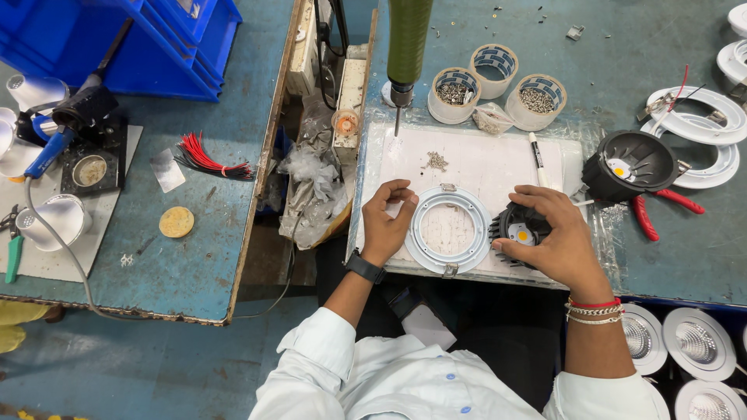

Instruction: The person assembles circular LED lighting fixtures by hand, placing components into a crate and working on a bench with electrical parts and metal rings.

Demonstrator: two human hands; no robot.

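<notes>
- The tabletop (685, 257) on the right, painted blue-green, carries a white work mat (475, 155) laid in front of the person, probably so that small parts show up against it.
- A second tabletop (194, 257) to the left holds blue bins (167, 39), a soldering station (89, 148) and a bundle of red wires (206, 159), all well apart from the hands.
- A green powered screwdriver (405, 47) hangs tip-down over the far edge of the mat, within easy reach.
- A white ring frame (449, 231) lies flat on the mat between the two hands, its spring clips at the near and far edge.
- A black finned heat sink (520, 232) with a yellow light chip at its centre sits just right of the ring, touching or nearly touching it.
- The right hand (556, 241) is cupped over the heat sink, fingers curled round its far side and thumb on the near rim, seemingly to steady or turn it.
- The left hand (387, 222) rests at the ring's left edge, thumb and forefinger curved together as if pinching something tiny; what, I cannot tell.
- Another black housing (630, 163) waits further right beside red-handled pliers (661, 206).
- Three tape rolls (496, 82) serve as screw cups beyond the mat.
- A little heap of screws (436, 161) lies loose on the mat.
</notes>
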